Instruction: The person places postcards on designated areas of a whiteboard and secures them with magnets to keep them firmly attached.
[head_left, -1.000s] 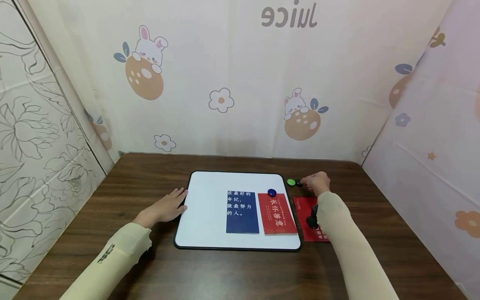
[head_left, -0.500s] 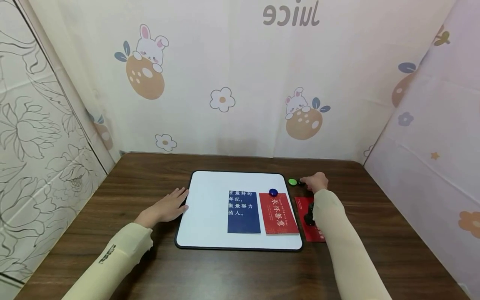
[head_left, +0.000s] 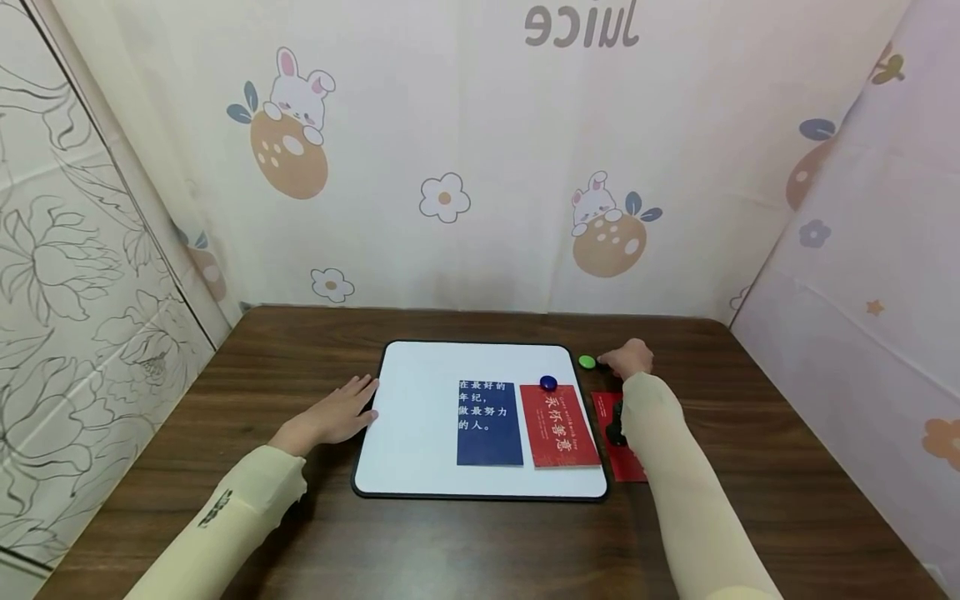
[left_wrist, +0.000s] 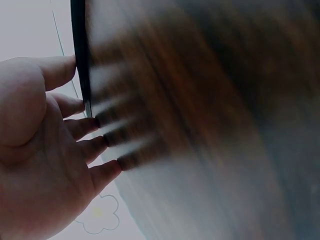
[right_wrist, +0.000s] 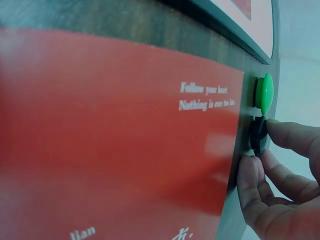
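My right hand (head_left: 628,358) reaches to the back right of the table. In the right wrist view its thumb and fingers pinch a round black magnet (right_wrist: 258,134), right beside a green magnet (right_wrist: 266,94). With fingers spread, my left hand (head_left: 337,412) touches the left edge of a black-framed whiteboard (head_left: 408,433). The left wrist view shows that palm, with the fingertips (left_wrist: 112,170) down at the tabletop and the board's dark edge. On the board lie a dark blue card (head_left: 487,446) and a red card (head_left: 558,429); a blue magnet (head_left: 548,383) sits at the red card's top edge.
Another red card (head_left: 628,471) lies on the table right of the board, partly hidden under the right forearm and a black wrist device (head_left: 617,427). Behind the wooden table (head_left: 480,550) hangs a printed curtain (head_left: 495,267), with fabric walls at both sides.
My right hand has shifted slightly left, closer to the green magnet, and its forearm has swung left over the loose red card. My left hand stays at the board's edge.
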